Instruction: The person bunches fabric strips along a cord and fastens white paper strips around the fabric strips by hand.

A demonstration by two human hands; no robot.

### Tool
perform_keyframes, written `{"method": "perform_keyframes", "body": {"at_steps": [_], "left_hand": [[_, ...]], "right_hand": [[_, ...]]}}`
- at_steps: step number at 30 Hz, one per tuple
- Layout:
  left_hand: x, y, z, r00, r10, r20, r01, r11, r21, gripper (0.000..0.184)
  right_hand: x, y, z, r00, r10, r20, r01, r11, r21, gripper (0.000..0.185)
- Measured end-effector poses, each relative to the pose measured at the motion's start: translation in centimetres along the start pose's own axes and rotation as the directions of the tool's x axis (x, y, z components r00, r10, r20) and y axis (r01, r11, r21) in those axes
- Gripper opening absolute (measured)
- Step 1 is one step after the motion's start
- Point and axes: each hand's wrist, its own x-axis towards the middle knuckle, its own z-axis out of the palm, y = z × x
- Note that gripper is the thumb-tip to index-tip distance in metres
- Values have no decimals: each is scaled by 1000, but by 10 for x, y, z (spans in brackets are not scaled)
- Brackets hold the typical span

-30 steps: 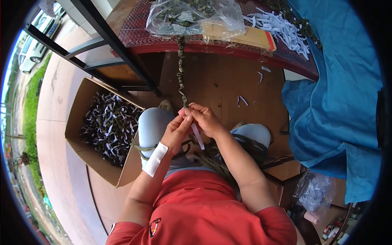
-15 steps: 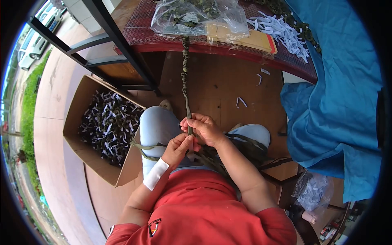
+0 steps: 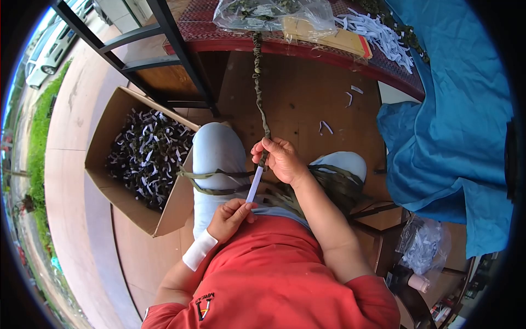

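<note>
A twisted green camouflage cord (image 3: 258,82) hangs from the table edge down to my right hand (image 3: 280,159), whose thumb and fingers are closed on its lower part. From there a white strip (image 3: 254,184) runs down to my left hand (image 3: 229,220), which pinches its lower end near my waist. The strip looks straight between the two hands. Loose camouflage strips (image 3: 219,183) lie over my thighs.
A cardboard box (image 3: 98,159) of bundled pieces stands at the left beside a black metal frame (image 3: 183,52). Ahead, the red table (image 3: 208,38) holds a plastic bag (image 3: 274,15) and white strips (image 3: 378,38). Blue cloth (image 3: 438,148) hangs at the right.
My left hand has moved down and away from my right hand, with the white strip now stretched between them. My right hand has risen slightly along the cord.
</note>
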Motion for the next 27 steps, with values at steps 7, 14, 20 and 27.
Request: {"method": "perform_keyframes", "body": {"at_steps": [7,14,20,27], "left_hand": [[-39,-2,-11,981,190,-30,-165,911,378,17],[3,33,18,988,94,121,-59,961,-269,24],[-27,10,19,884,362,294,-454,814,363,13],[-32,4,15,883,413,222,-466,718,516,12]], "right_hand": [[-86,53,8,958,121,261,125,642,-756,24],[-120,38,25,977,59,207,67,831,-552,30],[-134,13,-5,994,44,97,12,860,-511,48],[-75,40,3,989,-7,150,112,702,-703,25]]}}
